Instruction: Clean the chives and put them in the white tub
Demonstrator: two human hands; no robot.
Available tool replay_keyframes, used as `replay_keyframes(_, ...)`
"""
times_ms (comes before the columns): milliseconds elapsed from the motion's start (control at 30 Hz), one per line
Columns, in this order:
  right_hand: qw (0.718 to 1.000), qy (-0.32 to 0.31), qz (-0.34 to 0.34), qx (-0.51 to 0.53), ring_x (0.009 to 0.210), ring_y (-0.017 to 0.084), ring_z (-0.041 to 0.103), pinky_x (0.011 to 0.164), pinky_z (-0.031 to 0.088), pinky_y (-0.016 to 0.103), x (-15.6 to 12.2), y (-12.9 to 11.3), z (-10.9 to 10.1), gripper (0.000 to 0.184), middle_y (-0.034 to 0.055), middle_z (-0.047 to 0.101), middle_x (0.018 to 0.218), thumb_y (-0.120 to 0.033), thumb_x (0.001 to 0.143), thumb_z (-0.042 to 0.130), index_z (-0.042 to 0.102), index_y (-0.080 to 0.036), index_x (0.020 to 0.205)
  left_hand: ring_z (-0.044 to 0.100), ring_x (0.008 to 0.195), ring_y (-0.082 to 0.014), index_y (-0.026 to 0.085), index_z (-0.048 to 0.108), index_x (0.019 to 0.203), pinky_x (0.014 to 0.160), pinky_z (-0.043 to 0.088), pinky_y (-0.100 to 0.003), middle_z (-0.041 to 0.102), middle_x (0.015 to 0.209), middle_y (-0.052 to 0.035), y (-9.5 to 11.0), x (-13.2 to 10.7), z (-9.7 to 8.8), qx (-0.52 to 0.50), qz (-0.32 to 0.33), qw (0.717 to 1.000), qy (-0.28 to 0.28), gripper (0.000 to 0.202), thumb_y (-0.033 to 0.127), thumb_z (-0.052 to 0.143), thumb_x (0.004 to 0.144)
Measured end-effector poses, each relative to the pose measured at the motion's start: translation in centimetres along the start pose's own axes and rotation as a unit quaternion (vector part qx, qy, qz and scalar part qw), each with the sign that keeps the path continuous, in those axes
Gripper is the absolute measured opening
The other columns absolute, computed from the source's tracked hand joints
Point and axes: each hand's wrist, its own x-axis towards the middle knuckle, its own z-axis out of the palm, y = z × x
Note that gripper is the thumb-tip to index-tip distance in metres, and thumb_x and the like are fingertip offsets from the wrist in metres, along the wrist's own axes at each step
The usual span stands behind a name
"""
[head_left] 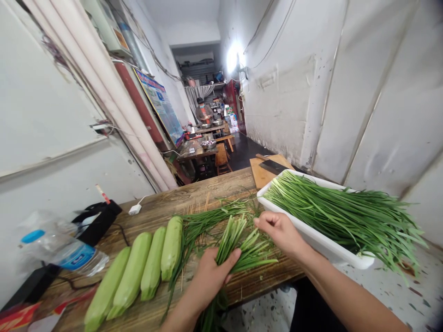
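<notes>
My left hand (216, 267) is wrapped round a bunch of garlic chives (234, 237). The pale cut stems point away from me, and the green leaves hang below the hand past the table's front edge. To the right of the stem ends is my right hand (277, 228), its fingers curled and thumb against forefinger in a pinch. What that pinch holds, if anything, is too small to make out. Loose chives (211, 223) and thin wooden sticks (199, 207) lie on the wooden table just beyond. Beside my right forearm, a white tub (313, 237) is heaped with more chives (332, 210).
Several pale green zucchini (133, 272) lie in a row at left. Farther left are a water bottle (69, 253), a black box (104, 216) and a white plug (134, 210). A cleaver (273, 166) rests on a cutting board (259, 177). A person (204, 110) is at a far table.
</notes>
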Motion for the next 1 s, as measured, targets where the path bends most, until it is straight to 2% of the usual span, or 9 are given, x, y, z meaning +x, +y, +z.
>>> replay_keyframes(67, 0.994, 0.099, 0.018, 0.033, 0.048, 0.01, 0.031, 0.051, 0.028, 0.026, 0.1, -0.1, 0.2, 0.046, -0.005, 0.034, 0.048, -0.05, 0.083, 0.052, 0.044, -0.019, 0.05, 0.035, 0.04, -0.006, 0.017, 0.048, 0.063, 0.037, 0.026, -0.017, 0.039, 0.048, 0.0065, -0.1, 0.0, 0.0, -0.003, -0.007, 1.0, 0.003, 0.057, 0.072, 0.061, 0.061)
replay_keyframes(100, 0.992, 0.115, 0.016, 0.037, 0.047, 0.009, 0.03, 0.052, 0.029, 0.026, 0.1, -0.3, 0.2, 0.049, -0.0051, 0.032, 0.047, -0.05, 0.085, 0.05, 0.041, -0.019, 0.048, 0.034, 0.039, -0.006, 0.018, 0.048, 0.064, 0.036, 0.025, -0.017, 0.038, 0.046, 0.0072, -0.1, 0.0, -0.1, -0.009, -0.013, 1.0, 0.003, 0.056, 0.073, 0.061, 0.061)
replay_keyframes(133, 0.994, 0.103, 0.003, 0.033, 0.047, 0.01, 0.032, 0.053, 0.03, 0.026, 0.1, -0.6, 0.4, 0.051, -0.0047, 0.033, 0.047, -0.049, 0.087, 0.048, 0.039, -0.019, 0.046, 0.034, 0.038, -0.006, 0.018, 0.048, 0.065, 0.036, 0.024, -0.017, 0.037, 0.045, 0.0076, -0.2, 0.1, -0.1, -0.013, -0.018, 1.0, 0.001, 0.056, 0.072, 0.061, 0.061)
replay_keyframes(200, 0.999, 0.032, -0.043, 0.005, 0.054, 0.011, 0.041, 0.059, 0.034, 0.027, -0.1, -1.2, 0.8, 0.05, -0.0022, 0.041, 0.053, -0.045, 0.085, 0.053, 0.043, -0.018, 0.045, 0.033, 0.037, -0.0062, 0.018, 0.048, 0.064, 0.036, 0.022, -0.017, 0.037, 0.043, 0.0078, -0.1, 0.1, 0.0, -0.009, -0.016, 1.0, 0.003, 0.055, 0.072, 0.061, 0.061)
replay_keyframes(300, 0.996, -0.038, -0.08, -0.011, 0.072, 0.015, 0.048, 0.068, 0.036, 0.028, -0.1, -1.8, 1.8, 0.03, 0.0009, 0.05, 0.07, -0.037, 0.074, 0.068, 0.057, -0.017, 0.056, 0.033, 0.038, -0.0058, 0.018, 0.047, 0.06, 0.036, 0.022, -0.018, 0.035, 0.044, 0.0077, 0.0, 0.3, 0.2, 0.01, 0.008, 1.0, 0.015, 0.055, 0.071, 0.061, 0.062)
replay_keyframes(433, 0.994, -0.088, -0.046, 0.046, 0.069, 0.014, 0.045, 0.065, 0.035, 0.027, 0.1, -1.4, 2.5, 0.025, -0.0004, 0.047, 0.069, -0.032, 0.074, 0.067, 0.056, -0.017, 0.057, 0.03, 0.037, -0.0048, 0.018, 0.046, 0.061, 0.035, 0.02, -0.017, 0.036, 0.042, 0.0084, -0.1, 0.3, 0.1, -0.002, 0.009, 1.0, -0.012, 0.053, 0.069, 0.064, 0.062)
replay_keyframes(633, 0.987, -0.116, 0.002, 0.109, 0.069, 0.013, 0.046, 0.065, 0.035, 0.027, -0.3, -0.6, 1.9, 0.016, -0.0003, 0.051, 0.071, -0.028, 0.074, 0.068, 0.064, -0.016, 0.065, 0.024, 0.034, -0.0032, 0.019, 0.047, 0.07, 0.033, 0.015, -0.015, 0.039, 0.04, 0.0092, -0.1, -0.2, -0.2, -0.105, -0.003, 0.992, -0.069, 0.051, 0.066, 0.065, 0.064)
replay_keyframes(867, 0.99, -0.06, -0.014, 0.124, 0.071, 0.014, 0.048, 0.068, 0.036, 0.028, -0.2, -0.2, 1.5, 0.018, 0.0005, 0.053, 0.072, -0.032, 0.075, 0.069, 0.068, -0.016, 0.067, 0.03, 0.036, -0.004, 0.018, 0.046, 0.064, 0.034, 0.017, -0.015, 0.037, 0.043, 0.0086, 0.8, -0.3, 0.3, -0.079, -0.003, 0.996, -0.037, 0.054, 0.068, 0.065, 0.061)
replay_keyframes(1000, 0.986, 0.085, -0.002, 0.14, 0.062, 0.013, 0.044, 0.064, 0.035, 0.028, 1.1, 0.4, -0.1, 0.033, -0.0019, 0.047, 0.06, -0.041, 0.072, 0.07, 0.059, -0.017, 0.054, 0.034, 0.039, -0.0047, 0.017, 0.048, 0.062, 0.036, 0.024, -0.017, 0.039, 0.048, 0.0073, 0.9, -0.5, 0.1, -0.039, 0.013, 0.999, 0.001, 0.056, 0.071, 0.063, 0.061)
